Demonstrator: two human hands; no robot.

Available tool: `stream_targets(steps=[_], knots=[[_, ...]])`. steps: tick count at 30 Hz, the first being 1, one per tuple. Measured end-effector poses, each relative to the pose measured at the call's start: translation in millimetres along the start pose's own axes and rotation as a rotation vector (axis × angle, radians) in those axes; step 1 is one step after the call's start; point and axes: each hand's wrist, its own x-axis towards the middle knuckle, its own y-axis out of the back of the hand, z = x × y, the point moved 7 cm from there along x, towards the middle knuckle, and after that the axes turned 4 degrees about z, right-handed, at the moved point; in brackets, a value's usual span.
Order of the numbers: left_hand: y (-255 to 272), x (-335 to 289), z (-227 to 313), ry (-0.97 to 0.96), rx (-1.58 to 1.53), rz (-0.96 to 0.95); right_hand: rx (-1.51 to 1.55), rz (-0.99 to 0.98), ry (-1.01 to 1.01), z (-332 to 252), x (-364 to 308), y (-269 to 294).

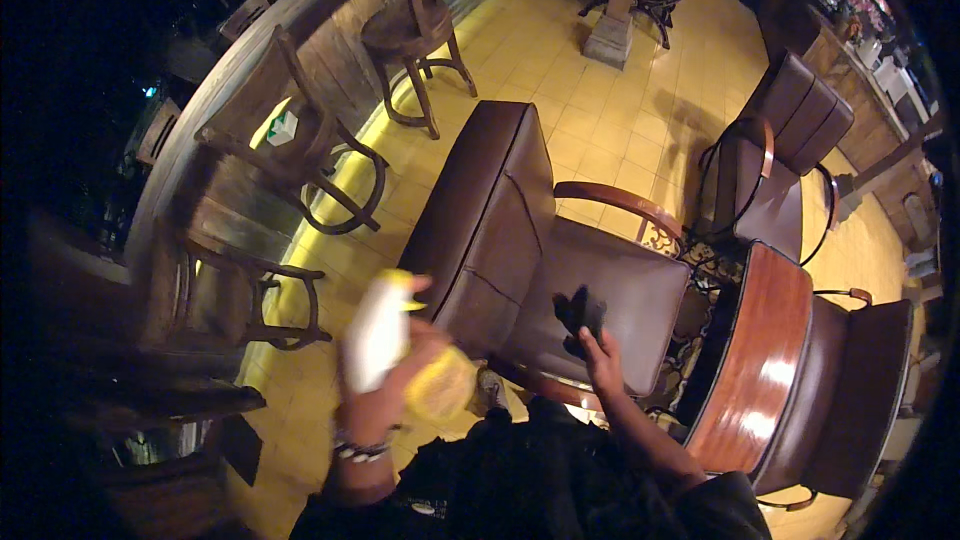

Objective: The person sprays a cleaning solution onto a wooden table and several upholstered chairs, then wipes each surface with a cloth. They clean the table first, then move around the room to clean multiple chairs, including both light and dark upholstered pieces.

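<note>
Held up closest to the lens, the left hand point(385, 395) is closed around a white spray bottle point(378, 332) with a yellow trigger top, a yellow cloth point(437, 386) bunched below the same hand.

By size: the brown leather armchair point(500, 220) fills the middle, its back toward the yellow tiled floor point(600, 110) and its seat facing the person, probably so the cushion is within reach. Next, the glossy wooden table point(755, 350) stands just right of it. 2 more chairs point(780, 160) lie beyond.

The right hand point(600, 355) presses a dark cloth point(580, 315) flat onto the seat cushion (fingers curled over it, gripping). The bottle's long axis runs nearly upright, tilted slightly right, nozzle end pointing up toward the armchair.
</note>
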Motion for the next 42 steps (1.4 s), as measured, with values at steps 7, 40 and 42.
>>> stream_targets(steps=[7,40,42], knots=[[14.3,126.5,-38.6,-0.175,0.641,0.405,-0.188,-0.123,0.547,-107.7,65.9,-217.1],[-25.8,162.8,-132.2,-0.479,1.101,0.505,0.433,0.038,-0.067,162.7,413.8,-116.1],[-18.2,164.8,-140.2,-0.346,1.018,0.519,0.385,0.022,-0.168,214.5,437.3,-98.2]])
